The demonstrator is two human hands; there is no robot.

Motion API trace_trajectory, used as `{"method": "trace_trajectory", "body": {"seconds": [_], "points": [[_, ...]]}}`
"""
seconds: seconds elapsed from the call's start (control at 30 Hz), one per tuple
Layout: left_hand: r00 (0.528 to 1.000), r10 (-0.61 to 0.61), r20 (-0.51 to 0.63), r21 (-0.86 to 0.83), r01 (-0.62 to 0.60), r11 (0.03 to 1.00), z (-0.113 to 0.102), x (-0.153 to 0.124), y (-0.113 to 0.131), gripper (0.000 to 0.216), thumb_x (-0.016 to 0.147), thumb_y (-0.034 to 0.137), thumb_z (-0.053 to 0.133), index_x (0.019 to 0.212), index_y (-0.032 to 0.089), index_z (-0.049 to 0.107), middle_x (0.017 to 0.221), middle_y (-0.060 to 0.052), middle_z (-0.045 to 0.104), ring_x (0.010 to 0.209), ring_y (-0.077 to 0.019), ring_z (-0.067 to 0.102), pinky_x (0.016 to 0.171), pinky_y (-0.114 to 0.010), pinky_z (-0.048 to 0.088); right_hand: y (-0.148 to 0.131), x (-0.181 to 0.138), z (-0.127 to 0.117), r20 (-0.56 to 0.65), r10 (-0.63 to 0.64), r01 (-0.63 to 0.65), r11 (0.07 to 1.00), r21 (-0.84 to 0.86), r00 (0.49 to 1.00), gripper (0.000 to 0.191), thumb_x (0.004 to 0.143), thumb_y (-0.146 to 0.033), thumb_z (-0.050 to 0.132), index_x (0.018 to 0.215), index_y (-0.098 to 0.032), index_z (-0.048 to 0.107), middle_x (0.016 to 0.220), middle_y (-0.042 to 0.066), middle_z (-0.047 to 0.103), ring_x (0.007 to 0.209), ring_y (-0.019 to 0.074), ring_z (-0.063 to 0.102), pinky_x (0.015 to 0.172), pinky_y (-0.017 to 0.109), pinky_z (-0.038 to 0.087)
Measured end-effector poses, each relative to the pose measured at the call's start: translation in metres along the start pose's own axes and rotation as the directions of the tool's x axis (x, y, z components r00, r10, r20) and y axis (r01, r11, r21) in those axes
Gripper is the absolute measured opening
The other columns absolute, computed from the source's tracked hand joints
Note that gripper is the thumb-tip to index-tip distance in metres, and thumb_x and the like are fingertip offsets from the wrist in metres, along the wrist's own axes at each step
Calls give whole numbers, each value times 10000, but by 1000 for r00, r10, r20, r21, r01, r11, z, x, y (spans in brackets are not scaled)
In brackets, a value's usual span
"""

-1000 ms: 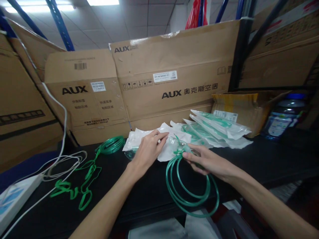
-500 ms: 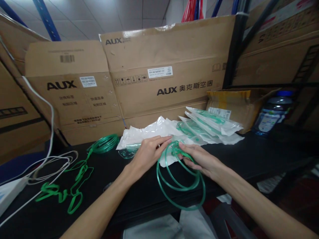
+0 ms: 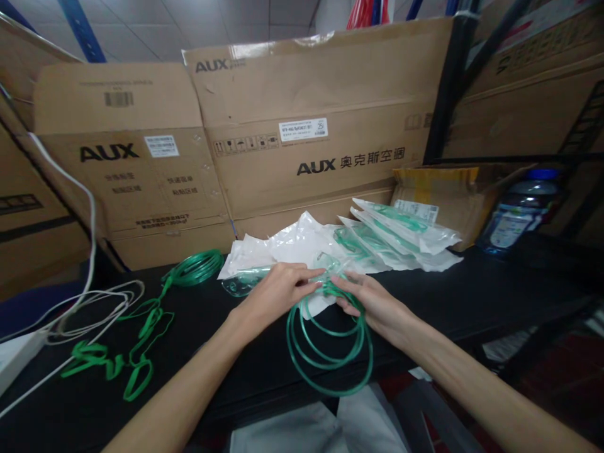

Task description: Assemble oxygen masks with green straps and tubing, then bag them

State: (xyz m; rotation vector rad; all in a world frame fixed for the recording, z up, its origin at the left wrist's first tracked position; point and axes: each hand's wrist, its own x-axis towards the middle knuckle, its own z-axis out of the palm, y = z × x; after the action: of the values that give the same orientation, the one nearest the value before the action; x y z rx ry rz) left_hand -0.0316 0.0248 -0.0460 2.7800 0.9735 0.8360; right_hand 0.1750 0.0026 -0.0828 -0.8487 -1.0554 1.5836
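A loosely looped coil of green plastic tubing (image 3: 330, 392) hangs from both hands over the front of the black shelf. My right hand (image 3: 377, 305) is closed around the gathered top of the loops, thumb uppermost. From the other side my left hand (image 3: 278, 289) pinches the same bundle, thumb and fingers together. A clear plastic piece (image 3: 327, 261) shows just above the fingertips; its exact form is hard to make out. Behind the hands lie white-backed pouches (image 3: 302, 242) and several pouches with green contents (image 3: 401, 229). A clear curved plastic piece (image 3: 240, 283) lies near my left wrist.
Another coil of green tubing (image 3: 198, 267) rests at the left, with tangled green strap (image 3: 139, 371) before it. White cables (image 3: 92, 220) run along the left. Cardboard boxes (image 3: 264, 182) wall the back. A blue-capped bottle (image 3: 519, 214) stands at the right beside an open box (image 3: 438, 179).
The hands and the tubing loops have shifted slightly left. My left fingers have come down onto the gathered bundle, and the clear piece now shows above them.
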Motion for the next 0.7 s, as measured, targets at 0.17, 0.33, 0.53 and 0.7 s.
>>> {"method": "trace_trajectory", "body": {"seconds": [0.17,0.33,0.53,0.7], "points": [[999,-45,-18,15,45,999,9,-1,-3,384,934,119,665,1316,151,697,926,-75,792,763,-186,717,720,-246,505,-6,-19,0,54,11,-12,1000,4,998,398,658,-120,921,998,-132,714,853,17,742,774,101,693,697,121,555],[998,-46,-43,-14,45,999,9,-2,-2,343,980,177,625,1316,167,697,1078,-87,800,901,-208,749,809,-263,537,-4,-21,6,-128,61,-47,993,111,990,709,748,-6,802,1396,-146,551,1032,77,802,977,185,773,859,217,622],[997,12,-72,-44,-15,999,9,-1,2,303,1015,212,586,1287,182,717,1052,-64,801,899,-192,747,823,-253,543,1,-8,13,-256,-5,44,988,146,967,654,803,12,720,1392,-179,509,1027,58,808,912,171,799,825,209,647],[990,11,-137,-30,-15,999,13,-1,6,293,1021,249,582,1258,168,734,987,-66,779,885,-195,722,798,-256,528,3,-5,21,-125,-87,101,989,109,988,422,752,-30,797,1131,-184,694,1067,25,802,1027,181,765,958,238,602]]}}
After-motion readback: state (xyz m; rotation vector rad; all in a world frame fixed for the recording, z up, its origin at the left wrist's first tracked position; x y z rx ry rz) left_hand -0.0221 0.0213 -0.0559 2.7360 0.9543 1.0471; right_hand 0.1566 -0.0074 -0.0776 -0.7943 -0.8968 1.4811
